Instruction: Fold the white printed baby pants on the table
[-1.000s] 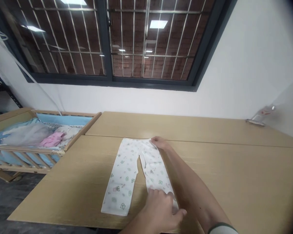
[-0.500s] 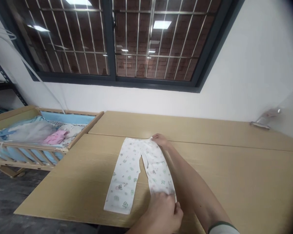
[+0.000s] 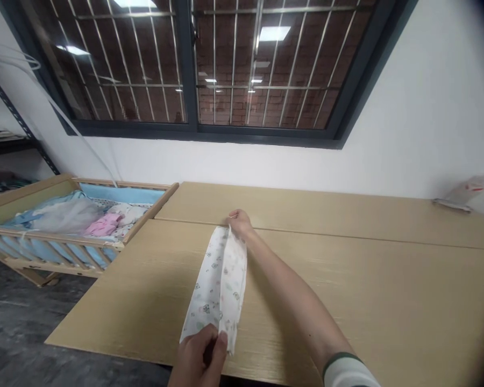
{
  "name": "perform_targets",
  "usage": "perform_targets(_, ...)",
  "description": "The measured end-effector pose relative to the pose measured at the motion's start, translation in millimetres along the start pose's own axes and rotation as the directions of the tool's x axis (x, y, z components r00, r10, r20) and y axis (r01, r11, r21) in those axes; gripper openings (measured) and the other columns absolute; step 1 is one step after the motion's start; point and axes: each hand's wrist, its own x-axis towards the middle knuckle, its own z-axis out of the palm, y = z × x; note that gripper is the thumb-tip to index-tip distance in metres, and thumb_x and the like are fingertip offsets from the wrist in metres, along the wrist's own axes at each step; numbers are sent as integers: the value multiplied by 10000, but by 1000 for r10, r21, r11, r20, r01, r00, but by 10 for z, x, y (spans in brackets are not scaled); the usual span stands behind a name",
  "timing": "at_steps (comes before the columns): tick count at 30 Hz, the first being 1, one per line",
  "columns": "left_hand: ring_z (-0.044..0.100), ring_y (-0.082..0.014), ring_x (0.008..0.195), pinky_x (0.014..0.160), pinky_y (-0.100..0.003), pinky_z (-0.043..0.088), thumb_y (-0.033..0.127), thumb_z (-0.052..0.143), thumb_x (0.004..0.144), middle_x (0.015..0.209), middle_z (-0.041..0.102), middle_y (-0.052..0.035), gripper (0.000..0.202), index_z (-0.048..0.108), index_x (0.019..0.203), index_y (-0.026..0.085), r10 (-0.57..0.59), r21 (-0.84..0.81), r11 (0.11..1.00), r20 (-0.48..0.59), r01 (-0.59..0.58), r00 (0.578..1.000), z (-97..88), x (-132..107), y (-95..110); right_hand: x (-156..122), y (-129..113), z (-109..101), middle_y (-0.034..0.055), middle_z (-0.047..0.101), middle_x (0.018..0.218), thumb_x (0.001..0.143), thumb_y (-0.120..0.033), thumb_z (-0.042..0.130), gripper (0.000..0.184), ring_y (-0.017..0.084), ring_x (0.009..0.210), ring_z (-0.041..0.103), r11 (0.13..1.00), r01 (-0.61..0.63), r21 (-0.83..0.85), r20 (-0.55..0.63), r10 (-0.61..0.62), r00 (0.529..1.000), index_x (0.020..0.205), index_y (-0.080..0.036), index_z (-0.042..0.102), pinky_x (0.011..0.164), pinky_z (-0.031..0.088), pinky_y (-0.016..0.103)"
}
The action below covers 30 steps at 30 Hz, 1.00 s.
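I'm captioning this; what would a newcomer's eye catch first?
Probably the patterned white pants on the wooden table, low centre, with the left hand at a leg's end and the right hand at the waist. Then the barred window across the top, and the wooden crib with pink cloth at left.

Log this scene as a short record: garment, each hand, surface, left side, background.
garment: white patterned pants, legs partly overlapping
left hand: pinching the near, leg end
right hand: holding the far, waist end
surface: light wooden table
left side: wooden crib with pink cloth inside
background: barred window in a white wall
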Motion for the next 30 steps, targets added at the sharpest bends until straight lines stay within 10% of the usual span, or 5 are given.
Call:
perform_targets(12,642,-173,597,569,-253,345,412,369,996,596,651,-8,419,560,667,236,-66,494,862,-112,113,992,-361,19,-629,-80,50,736,85,720,1067,838,-127,573,258,239,976,666,923,98,-372,18,-98,995,1078,-220,593,766,443,303)
perform_targets(19,753,-260,854,625,-281,428,328,446,989,891,789,-19,272,659,832,261,-201,770,601,-110,211,973,-370,8,-510,-89,128,794,80,731,1085,883,-155,551,225,242,989,683,862,119,-493,67,-98,993,1090,-236,587,763,440,305)
perform_targets(24,752,-286,840,623,-326,477,398,420,992,851,774,-31,314,652,839,251,-275,770,586,-104,252,956,-445,15,-452,-134,88,781,106,723,1074,953,-292,535,168,259,994,680,840,159,-519,102,-124,987,1092,-214,589,796,450,327)
perform_targets(27,731,-249,786,672,-329,508,408,479,972,794,744,-39,281,657,830,245,68,800,595,-146,77,987,-487,-1,-577,-207,57,737,129,687,1158,1017,-323,426,227,253,1045,656,834,220,-507,121,-184,975,1140,-204,576,840,455,337)
perform_targets(30,721,-207,863,776,-303,522,331,565,953,957,760,-53,152,683,975,238,574,845,479,-97,-238,813,-461,-38,-718,-324,102,661,157,645,1211,1016,-222,378,251,267,1133,608,770,356,-529,165,-318,934,1166,-185,575,934,439,365)
